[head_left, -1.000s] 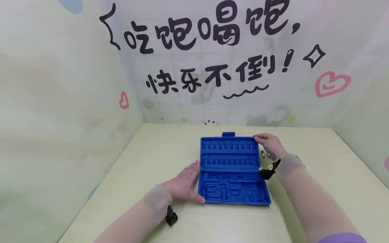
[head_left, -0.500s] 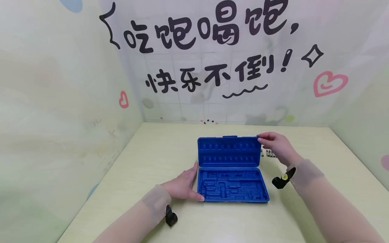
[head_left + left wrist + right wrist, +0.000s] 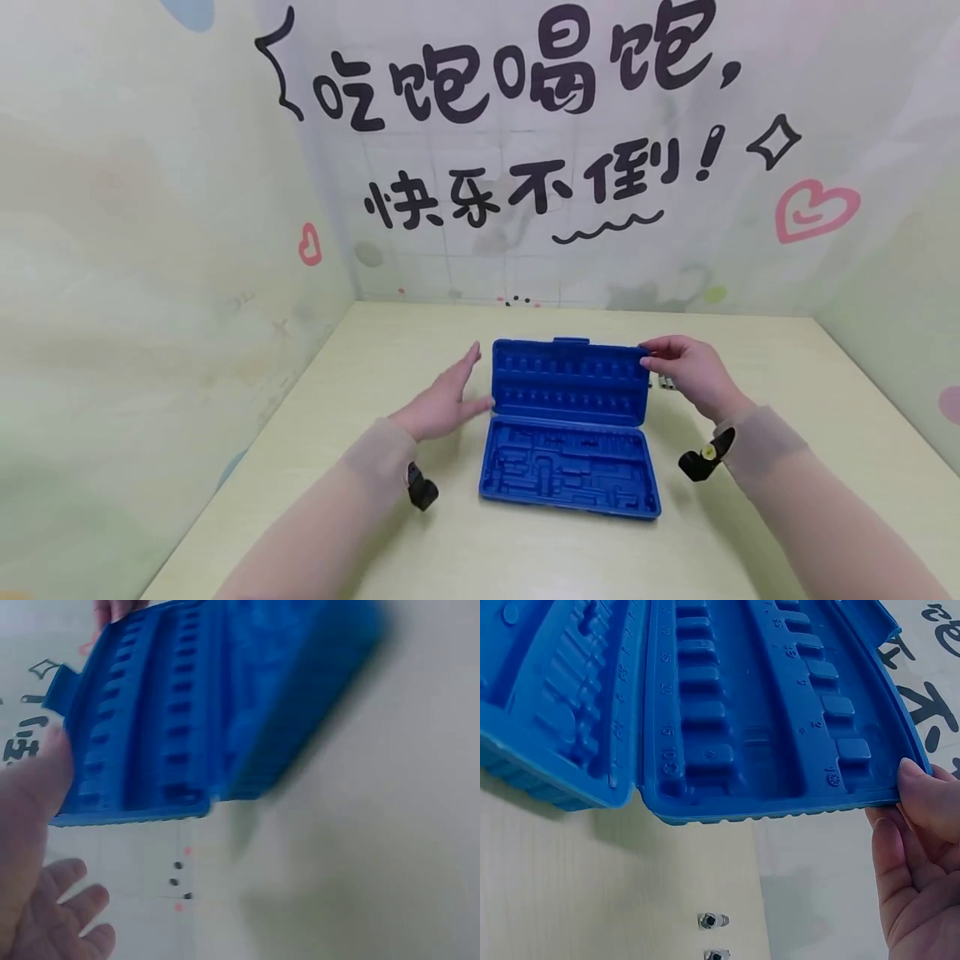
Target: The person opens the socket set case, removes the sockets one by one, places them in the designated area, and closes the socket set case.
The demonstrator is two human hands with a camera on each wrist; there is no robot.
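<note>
A blue plastic socket-set case (image 3: 570, 467) lies opened on the table, its moulded recesses bare of tools. Its lid (image 3: 566, 381) is raised at the back, with rows of numbered slots visible in the right wrist view. My right hand (image 3: 692, 375) pinches the lid's upper right corner between thumb and fingers; the right thumb (image 3: 919, 787) lies on the inner face. My left hand (image 3: 444, 400) is beside the lid's left edge, fingers spread and thumb close to the hinge end. Whether that thumb touches the lid, I cannot tell.
Small metal sockets (image 3: 667, 382) stand on the table behind my right hand; two sockets (image 3: 712, 920) show in the right wrist view. A printed backdrop (image 3: 450, 275) rises along the table's back edge, with side walls left and right.
The lid has swung up from leaning further back. My left hand has left the case's lower left side and moved up beside the lid. The case has turned slightly; my right hand keeps its pinch.
</note>
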